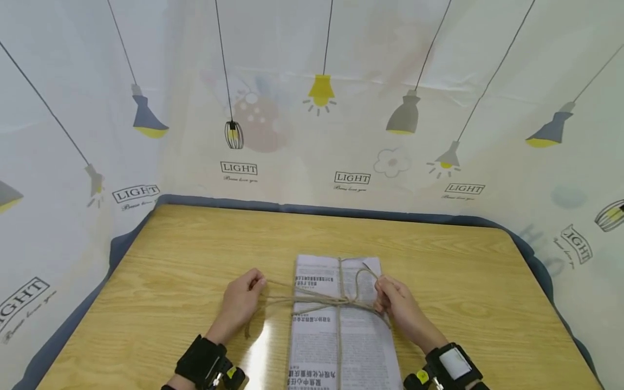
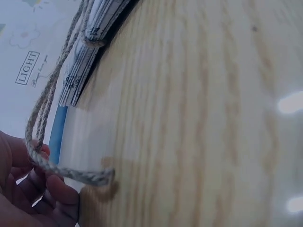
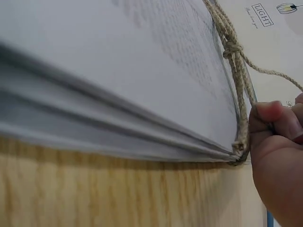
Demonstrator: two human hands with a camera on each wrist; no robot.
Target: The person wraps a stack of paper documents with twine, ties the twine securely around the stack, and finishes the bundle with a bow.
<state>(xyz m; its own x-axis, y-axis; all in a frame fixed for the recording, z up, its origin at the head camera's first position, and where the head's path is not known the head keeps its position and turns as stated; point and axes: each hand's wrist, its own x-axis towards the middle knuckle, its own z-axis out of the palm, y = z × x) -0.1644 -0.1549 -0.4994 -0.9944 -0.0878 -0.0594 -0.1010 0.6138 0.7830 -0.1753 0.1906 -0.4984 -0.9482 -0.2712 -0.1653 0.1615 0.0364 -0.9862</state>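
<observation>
A folded stack of newspapers point(image 1: 368, 346) lies on the table, with brown twine point(image 1: 338, 341) running lengthwise and crosswise over it. The crossing strands meet in a knot point(image 3: 232, 49) on top of the stack. Off the stack's left side, my left hand point(image 1: 244, 295) pinches strands of twine pulled out sideways; a loose twine end point(image 2: 94, 177) sticks out past its fingers in the left wrist view. At the right edge of the papers, my right hand point(image 1: 397, 303) pinches twine between thumb and curled fingers. A raised loop of twine point(image 1: 357, 279) arches from the knot to that hand.
The wooden table point(image 1: 195, 238) extends around the stack, with a dark blue edge point(image 1: 341, 210) along its far side. Behind it hangs a pale curtain point(image 1: 292, 49) printed with lamps. Each wrist wears a black strap with a camera point(image 1: 202, 360).
</observation>
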